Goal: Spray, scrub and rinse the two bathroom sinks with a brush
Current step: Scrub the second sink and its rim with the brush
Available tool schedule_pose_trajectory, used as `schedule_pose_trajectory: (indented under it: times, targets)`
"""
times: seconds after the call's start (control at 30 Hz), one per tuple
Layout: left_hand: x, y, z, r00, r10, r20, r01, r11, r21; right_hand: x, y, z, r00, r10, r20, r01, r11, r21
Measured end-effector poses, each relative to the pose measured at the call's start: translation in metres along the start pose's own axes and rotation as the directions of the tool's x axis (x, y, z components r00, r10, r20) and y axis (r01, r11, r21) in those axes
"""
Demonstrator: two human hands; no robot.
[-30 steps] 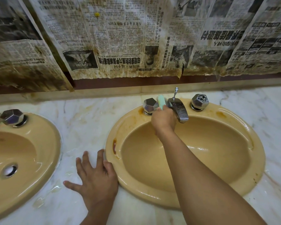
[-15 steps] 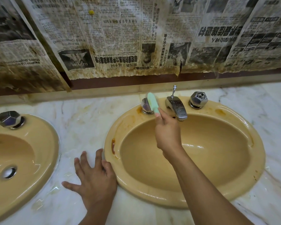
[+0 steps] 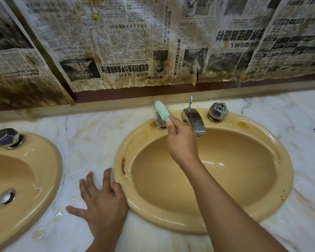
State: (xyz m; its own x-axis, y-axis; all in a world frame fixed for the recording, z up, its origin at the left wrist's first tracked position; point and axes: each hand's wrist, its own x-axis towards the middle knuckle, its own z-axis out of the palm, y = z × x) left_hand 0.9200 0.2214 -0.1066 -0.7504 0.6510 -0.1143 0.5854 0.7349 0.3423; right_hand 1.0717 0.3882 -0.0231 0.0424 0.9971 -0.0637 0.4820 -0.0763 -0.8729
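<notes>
The right hand (image 3: 183, 144) reaches over the back of the right sink (image 3: 287, 175), its grip closed round the handle of a pale green brush (image 3: 162, 111). The brush head stands tilted against the sink's left tap knob (image 3: 159, 123) (its bristles are blurred), just left of the spout (image 3: 194, 120). The left hand (image 3: 104, 202) lies flat on the marble counter (image 3: 91, 135), fingers spread, its grip holding nothing, touching the sink's near rim. The left sink (image 3: 49, 160) sits apart. Stained newspaper (image 3: 116, 51) covers the wall.
</notes>
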Motion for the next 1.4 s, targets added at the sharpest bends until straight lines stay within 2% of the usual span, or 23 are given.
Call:
schedule_pose_trajectory:
  times: [0.1,0.17,0.23,0.3,0.37,0.43,0.5,0.57,0.63,0.7,0.83,0.97,1.07,1.23,1.3,1.4]
  targets:
    - [-0.001,0.001,-0.001,1.0,0.001,-0.01,-0.001,1.0,-0.003,0.002,-0.005,0.009,0.993,-0.073,0.092,0.08,0.994,-0.074]
    - [-0.001,0.001,-0.001,1.0,-0.007,-0.006,0.007,1.0,-0.009,-0.012,0.001,0.012,0.986,-0.069,0.152,0.087,0.989,-0.12]
    - [0.0,0.001,0.0,1.0,-0.008,-0.006,0.008,1.0,-0.013,-0.03,0.015,0.01,0.992,-0.065,0.105,0.076,0.991,-0.107]
    - [0.0,0.0,0.0,1.0,-0.004,-0.009,0.004,1.0,-0.012,-0.048,0.026,0.003,0.999,-0.042,-0.013,0.042,0.999,-0.013]
    - [0.0,0.001,0.0,1.0,-0.004,-0.008,0.004,1.0,-0.023,-0.055,0.035,0.003,0.99,0.047,-0.132,-0.031,0.993,0.117]
    - [0.0,0.001,0.0,1.0,-0.001,-0.012,0.001,1.0,-0.027,-0.047,0.041,0.007,0.964,0.189,-0.19,-0.14,0.959,0.245]
    - [0.0,0.001,0.0,1.0,0.002,-0.013,-0.002,1.0,-0.022,-0.026,0.043,0.014,0.923,0.36,-0.135,-0.275,0.864,0.422]
    - [0.0,0.001,0.0,1.0,0.001,-0.014,-0.001,1.0,-0.018,0.001,0.036,0.019,0.89,0.456,-0.009,-0.382,0.757,0.53]
    - [0.0,0.001,0.0,1.0,0.001,-0.017,-0.001,1.0,-0.014,0.02,0.02,0.02,0.878,0.477,0.046,-0.424,0.73,0.536]
    - [-0.001,0.002,-0.001,1.0,0.0,-0.017,0.0,1.0,-0.011,0.024,0.009,0.025,0.878,0.479,0.01,-0.412,0.742,0.529]
    - [0.0,0.002,-0.001,1.0,-0.005,-0.017,0.004,1.0,-0.014,-0.023,0.019,0.037,0.897,0.428,-0.115,-0.35,0.843,0.409]
    - [0.0,0.001,-0.001,1.0,-0.001,-0.02,0.0,1.0,-0.013,-0.021,0.014,0.025,0.935,0.341,-0.1,-0.322,0.932,0.165]
    - [0.001,0.0,0.0,1.0,0.006,-0.021,-0.006,1.0,0.003,0.034,-0.008,0.018,0.944,0.325,-0.052,-0.329,0.942,-0.071]
    - [0.002,-0.001,0.0,1.0,0.0,-0.02,0.001,1.0,0.016,0.078,-0.023,0.005,0.932,0.355,0.066,-0.319,0.896,-0.31]
    - [0.002,-0.002,0.001,1.0,0.001,-0.019,0.0,1.0,0.015,0.07,-0.019,-0.001,0.941,0.309,0.136,-0.243,0.899,-0.364]
    - [0.002,-0.002,0.0,1.0,-0.005,-0.016,0.005,1.0,0.01,0.034,-0.002,-0.014,0.951,0.248,0.184,-0.179,0.928,-0.327]
